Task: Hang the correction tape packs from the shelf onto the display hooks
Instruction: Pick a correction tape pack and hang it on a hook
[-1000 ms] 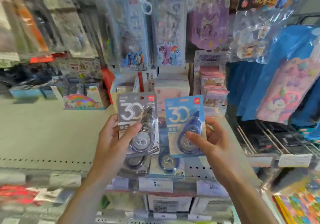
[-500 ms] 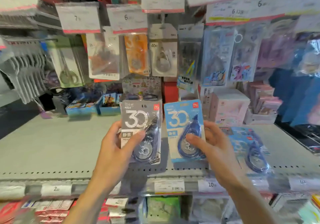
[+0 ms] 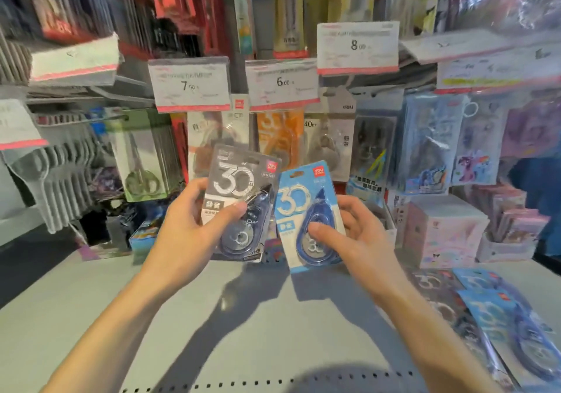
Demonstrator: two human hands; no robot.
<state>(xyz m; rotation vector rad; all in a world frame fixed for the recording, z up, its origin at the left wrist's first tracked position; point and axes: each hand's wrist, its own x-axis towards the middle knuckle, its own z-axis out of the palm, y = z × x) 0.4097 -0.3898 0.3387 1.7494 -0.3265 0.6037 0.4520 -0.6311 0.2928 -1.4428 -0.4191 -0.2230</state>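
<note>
Holding one carded blister pack each, the left hand (image 3: 194,235) grips the grey correction tape pack (image 3: 239,201) and the right hand (image 3: 352,241) the light-blue correction tape pack (image 3: 306,213), thumbs across the clear bubbles, both raised above the grey metal shelf (image 3: 243,316). Likely light and stiff but bendable; best held by the lower card, leaving the hang-hole free. Both read "30"; white price tags (image 3: 191,87) say 7, 6, 8.

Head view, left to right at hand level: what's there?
Left hand → grey correction tape pack → blue correction tape pack → right hand → pink boxes on the shelf.
</note>
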